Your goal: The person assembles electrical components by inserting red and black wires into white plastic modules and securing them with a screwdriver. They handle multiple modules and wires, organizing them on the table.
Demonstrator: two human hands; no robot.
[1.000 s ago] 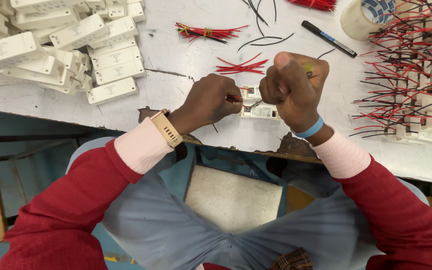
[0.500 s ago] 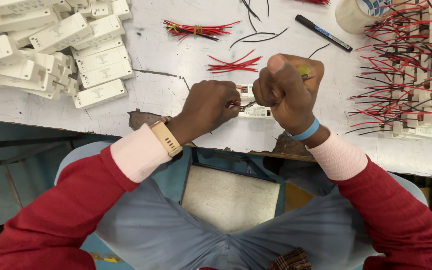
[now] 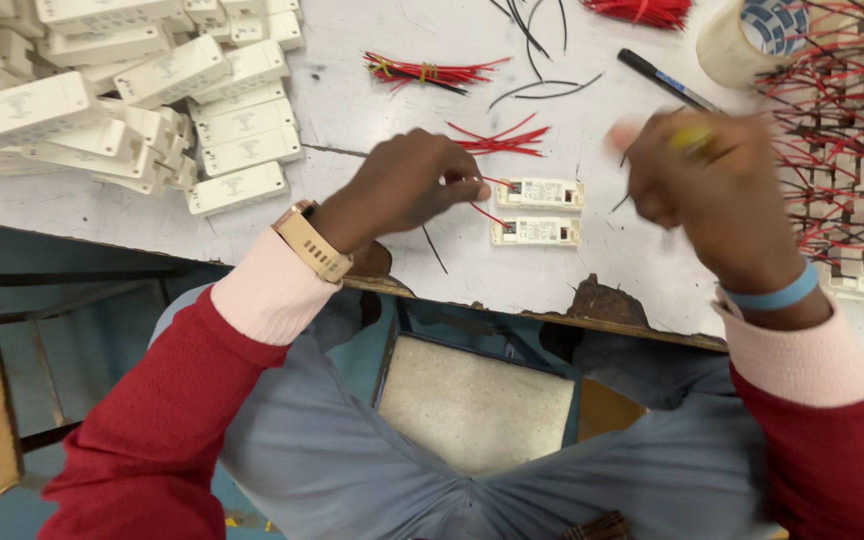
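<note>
My left hand (image 3: 402, 185) pinches a thin red wire (image 3: 487, 214) that leads toward two small white modules (image 3: 542, 193) lying side by side on the white table (image 3: 352, 130). The lower module (image 3: 535, 232) lies just below the first one. My right hand (image 3: 712, 185) is blurred, raised to the right of the modules, and closed around a small yellow-handled tool (image 3: 692, 136). A watch is on my left wrist and a blue band on my right.
A pile of white modules (image 3: 152, 90) fills the back left. Loose red wires (image 3: 502, 140), a tied red bundle (image 3: 422, 72), black wires (image 3: 542, 90), a black pen (image 3: 667, 80) and a tape roll (image 3: 742, 35) lie behind. Several wired modules (image 3: 842, 150) crowd the right.
My right hand has swung right and away from my left hand, uncovering the two modules. My left hand stays near them with the red wire.
</note>
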